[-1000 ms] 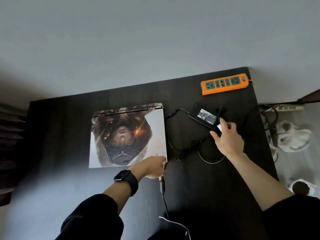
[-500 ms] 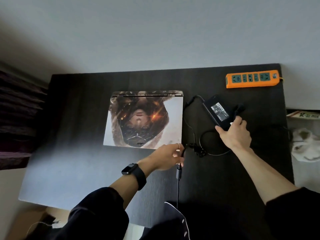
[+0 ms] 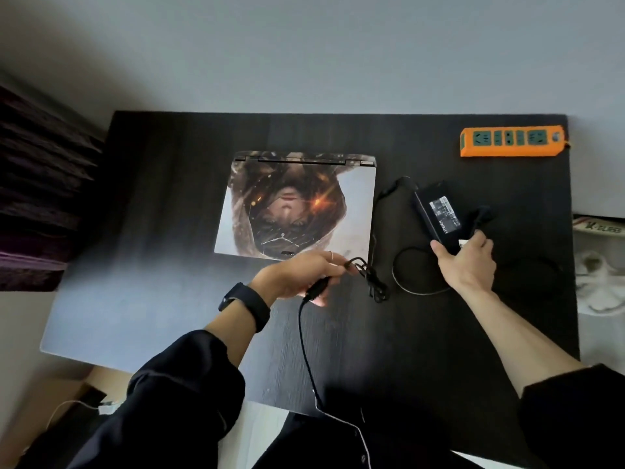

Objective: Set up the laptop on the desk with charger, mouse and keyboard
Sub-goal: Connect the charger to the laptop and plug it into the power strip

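A closed laptop [image 3: 297,204] with a printed picture on its lid lies on the black desk [image 3: 422,350]. Right of it sits the black charger brick [image 3: 436,211], label up. My right hand [image 3: 465,258] grips the brick's near end. My left hand [image 3: 304,275], with a dark watch on the wrist, is closed around the charger cable [image 3: 306,336] just off the laptop's front right corner. The cable runs from that hand down toward my body, and a knotted bundle of it [image 3: 375,282] lies between my two hands.
An orange power strip [image 3: 512,142] rests at the desk's far right corner against the grey wall. White items and cables lie on the floor beyond the desk's right edge [image 3: 598,282]. A thin white cable [image 3: 77,404] lies on the floor at lower left.
My left hand has lifted off the laptop's front corner and drawn the cable end up to the right. My right hand stays on the charger brick. My head view has shifted left.
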`<move>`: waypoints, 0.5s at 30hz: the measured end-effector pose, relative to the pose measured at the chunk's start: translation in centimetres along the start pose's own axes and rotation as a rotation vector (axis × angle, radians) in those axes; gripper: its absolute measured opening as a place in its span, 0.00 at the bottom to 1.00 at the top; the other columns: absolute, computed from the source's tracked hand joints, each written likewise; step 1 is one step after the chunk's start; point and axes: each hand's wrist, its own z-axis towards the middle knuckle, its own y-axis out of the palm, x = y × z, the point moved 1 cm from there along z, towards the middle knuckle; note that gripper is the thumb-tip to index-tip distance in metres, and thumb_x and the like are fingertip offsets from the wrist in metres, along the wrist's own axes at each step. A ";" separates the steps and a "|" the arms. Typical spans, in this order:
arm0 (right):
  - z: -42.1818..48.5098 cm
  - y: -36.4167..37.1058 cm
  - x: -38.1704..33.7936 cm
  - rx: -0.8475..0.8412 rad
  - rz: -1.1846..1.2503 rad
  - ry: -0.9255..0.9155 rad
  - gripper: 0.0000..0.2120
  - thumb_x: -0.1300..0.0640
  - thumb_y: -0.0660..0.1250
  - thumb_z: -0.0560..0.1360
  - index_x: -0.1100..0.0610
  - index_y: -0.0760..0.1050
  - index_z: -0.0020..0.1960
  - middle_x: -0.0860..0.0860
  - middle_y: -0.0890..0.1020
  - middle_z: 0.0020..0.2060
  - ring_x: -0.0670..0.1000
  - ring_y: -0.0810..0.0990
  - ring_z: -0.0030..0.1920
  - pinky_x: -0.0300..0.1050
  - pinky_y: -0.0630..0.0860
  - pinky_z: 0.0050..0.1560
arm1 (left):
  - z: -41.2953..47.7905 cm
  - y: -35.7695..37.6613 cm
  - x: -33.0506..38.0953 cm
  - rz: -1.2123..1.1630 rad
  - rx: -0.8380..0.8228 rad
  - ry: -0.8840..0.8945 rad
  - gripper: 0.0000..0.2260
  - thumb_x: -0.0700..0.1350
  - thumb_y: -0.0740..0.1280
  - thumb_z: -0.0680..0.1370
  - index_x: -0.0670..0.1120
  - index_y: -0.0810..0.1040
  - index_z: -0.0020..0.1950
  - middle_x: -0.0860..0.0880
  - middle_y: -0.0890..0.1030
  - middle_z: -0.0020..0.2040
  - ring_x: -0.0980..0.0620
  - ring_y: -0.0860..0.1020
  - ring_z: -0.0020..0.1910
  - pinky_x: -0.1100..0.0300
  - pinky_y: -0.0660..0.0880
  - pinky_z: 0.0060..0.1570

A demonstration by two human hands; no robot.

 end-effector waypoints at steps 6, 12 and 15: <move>-1.6 -1.2 -1.7 0.059 0.045 -0.021 0.43 0.41 0.71 0.75 0.63 0.56 0.77 0.63 0.67 0.71 0.70 0.75 0.63 0.62 0.75 0.60 | -3.1 -4.2 5.3 0.444 0.311 0.116 0.11 0.44 0.60 0.81 0.42 0.81 0.54 0.49 0.72 0.32 0.52 0.67 0.25 0.64 0.66 0.25; -2.2 -4.1 -4.9 0.147 -0.047 -0.155 0.41 0.42 0.72 0.74 0.61 0.57 0.76 0.62 0.69 0.67 0.67 0.78 0.59 0.60 0.78 0.51 | -9.3 -12.0 10.8 0.976 0.821 0.275 0.12 0.49 0.60 0.80 0.47 0.83 0.51 0.46 0.84 0.48 0.46 0.79 0.47 0.56 0.72 0.46; -1.5 -5.2 -7.3 0.169 -0.141 -0.256 0.41 0.42 0.71 0.75 0.62 0.56 0.76 0.61 0.69 0.66 0.66 0.80 0.55 0.58 0.79 0.47 | -12.1 -15.7 12.8 0.879 1.096 0.310 0.14 0.48 0.57 0.82 0.45 0.79 0.58 0.42 0.82 0.55 0.40 0.78 0.53 0.55 0.70 0.47</move>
